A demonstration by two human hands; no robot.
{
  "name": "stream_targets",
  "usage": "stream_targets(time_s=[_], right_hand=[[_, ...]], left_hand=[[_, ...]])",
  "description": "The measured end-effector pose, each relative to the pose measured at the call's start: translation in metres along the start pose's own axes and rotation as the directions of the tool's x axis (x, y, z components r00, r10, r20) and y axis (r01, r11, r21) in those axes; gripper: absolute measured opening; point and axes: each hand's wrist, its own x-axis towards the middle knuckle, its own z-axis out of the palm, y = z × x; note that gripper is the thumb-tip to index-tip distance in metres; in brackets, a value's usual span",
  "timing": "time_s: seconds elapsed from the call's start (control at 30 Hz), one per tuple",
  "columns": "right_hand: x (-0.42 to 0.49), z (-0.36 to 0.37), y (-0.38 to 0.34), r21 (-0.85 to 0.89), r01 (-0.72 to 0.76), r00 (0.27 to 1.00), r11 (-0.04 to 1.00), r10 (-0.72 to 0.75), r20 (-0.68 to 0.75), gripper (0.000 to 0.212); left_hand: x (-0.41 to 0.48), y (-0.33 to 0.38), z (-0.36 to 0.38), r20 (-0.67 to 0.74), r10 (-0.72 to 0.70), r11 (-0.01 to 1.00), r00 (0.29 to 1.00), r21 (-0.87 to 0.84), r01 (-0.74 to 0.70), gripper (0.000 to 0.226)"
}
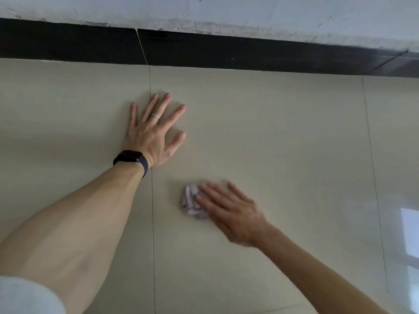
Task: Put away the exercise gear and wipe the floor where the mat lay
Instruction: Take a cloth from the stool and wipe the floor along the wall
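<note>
From my remote seat I see both hands down on the floor [283, 143]. The left hand [154, 134] lies flat, palm down, with its fingers straight and spread wide, holding nothing. It sits right on a thin grout line [152, 211] between two beige tiles. There is a slim ring [155, 116] on one finger and a dark wristband [132, 158] at the wrist.

The right hand [229, 214] is blurred. As far as I can make out, its fingers are extended and pressing on top of a crumpled pale lilac cloth [191, 201] rather than wrapping round it. The cloth is bunched on the tile just right of the grout line, nearer to me than the left hand, and it sticks out past the fingertips on the left.

A white sleeve [25, 295] shows at the lower left corner. Farther out, a black skirting strip [68, 41] runs along the base of a scuffed white wall [249, 12]. A bright window reflection [409, 232] gleams on the glossy tile at the right edge.
</note>
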Motion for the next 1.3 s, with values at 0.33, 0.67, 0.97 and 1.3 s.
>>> stream_targets(time_s=[0.33, 0.67, 0.97, 1.3], right_hand=[[-0.049, 0.047, -0.098, 0.128, -0.576, 0.788, 0.808, 0.59, -0.177, 0.064], [-0.116, 0.056, -0.093, 0.228, -0.763, 0.584, 0.605, 0.796, -0.16, 0.063], [-0.112, 0.091, -0.232, 0.111, -0.079, 0.997, 0.991, 0.077, 0.018, 0.058], [0.012, 0.037, -0.137, 0.217, -0.76, 0.619, 0.612, 0.784, -0.046, 0.072]], left_hand=[[-0.051, 0.022, 0.005, -0.097, -0.088, 0.996, 0.991, -0.015, 0.086, 0.059], [-0.21, 0.039, 0.034, -0.034, 0.016, 0.999, 0.999, -0.04, -0.018, 0.061], [-0.213, 0.037, 0.029, 0.021, 0.012, 0.995, 1.0, -0.094, -0.01, 0.06], [-0.278, -0.019, 0.016, 0.049, -0.153, 0.984, 0.987, -0.088, 0.157, 0.063]])
